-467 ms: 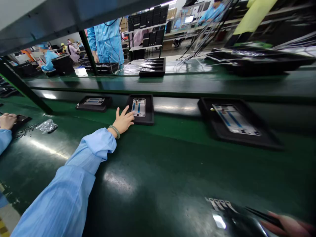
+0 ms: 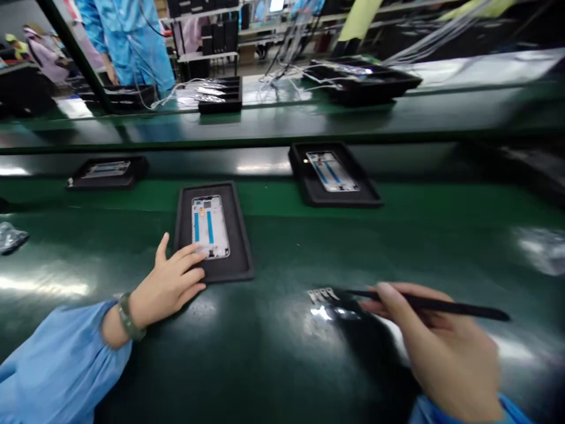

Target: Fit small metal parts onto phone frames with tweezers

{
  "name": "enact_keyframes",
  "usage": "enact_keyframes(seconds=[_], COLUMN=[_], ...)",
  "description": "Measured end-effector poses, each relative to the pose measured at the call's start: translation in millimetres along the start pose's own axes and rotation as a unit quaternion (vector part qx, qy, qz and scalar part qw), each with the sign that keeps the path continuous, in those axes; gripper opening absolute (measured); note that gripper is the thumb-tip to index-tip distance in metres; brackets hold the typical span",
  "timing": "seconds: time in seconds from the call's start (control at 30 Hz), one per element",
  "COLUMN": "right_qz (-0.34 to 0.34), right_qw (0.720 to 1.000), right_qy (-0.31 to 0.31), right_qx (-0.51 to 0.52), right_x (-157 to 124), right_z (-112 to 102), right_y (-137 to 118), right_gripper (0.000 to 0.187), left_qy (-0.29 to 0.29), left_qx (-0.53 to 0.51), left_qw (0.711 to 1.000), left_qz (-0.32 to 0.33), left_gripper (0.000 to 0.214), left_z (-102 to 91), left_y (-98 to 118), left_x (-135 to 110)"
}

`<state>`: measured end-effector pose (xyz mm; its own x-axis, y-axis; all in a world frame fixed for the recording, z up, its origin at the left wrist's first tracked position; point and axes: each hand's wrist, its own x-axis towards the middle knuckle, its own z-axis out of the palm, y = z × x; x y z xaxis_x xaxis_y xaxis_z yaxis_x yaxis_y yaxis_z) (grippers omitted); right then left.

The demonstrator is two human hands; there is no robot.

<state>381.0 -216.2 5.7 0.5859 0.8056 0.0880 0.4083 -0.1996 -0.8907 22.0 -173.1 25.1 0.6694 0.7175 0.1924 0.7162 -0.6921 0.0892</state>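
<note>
The black tray (image 2: pixel 241 247) carrying a phone frame (image 2: pixel 209 227), at 11 o'clock on the table (image 2: pixel 273 353), is touched by the left hand (image 2: pixel 170 285), fingers spread flat, while black tweezers (image 2: pixel 424 304) are pinched in the closed right hand (image 2: pixel 441 347) at 4 o'clock

On the green counter (image 2: pixel 419 235), a second black tray (image 2: pixel 309 191) holds a phone frame (image 2: pixel 332 171); a third tray (image 2: pixel 79 176) lies far left. A plastic bag (image 2: pixel 11 237) sits at the left edge. Beyond, cabled trays (image 2: pixel 220 105) and a person in blue (image 2: pixel 132 41).
</note>
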Motion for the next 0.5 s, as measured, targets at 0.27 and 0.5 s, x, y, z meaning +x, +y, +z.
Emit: enact_keyframes(seconds=[0.27, 0.5], right_qz=[0.052, 0.068], right_qw=[0.995, 0.989], right_qy=[-0.058, -0.102], right_qx=[0.057, 0.082], right_x=[4, 18], right_z=[3, 12], right_y=[-6, 11], right_gripper=[0.030, 0.034], left_qy=[-0.031, 0.019], left_qx=[-0.055, -0.123], left_qw=[0.989, 0.964], left_qz=[0.130, 0.235], left_gripper=[0.015, 0.024], left_z=[-13.8, -12.9], left_y=[89, 123], left_x=[-34, -26])
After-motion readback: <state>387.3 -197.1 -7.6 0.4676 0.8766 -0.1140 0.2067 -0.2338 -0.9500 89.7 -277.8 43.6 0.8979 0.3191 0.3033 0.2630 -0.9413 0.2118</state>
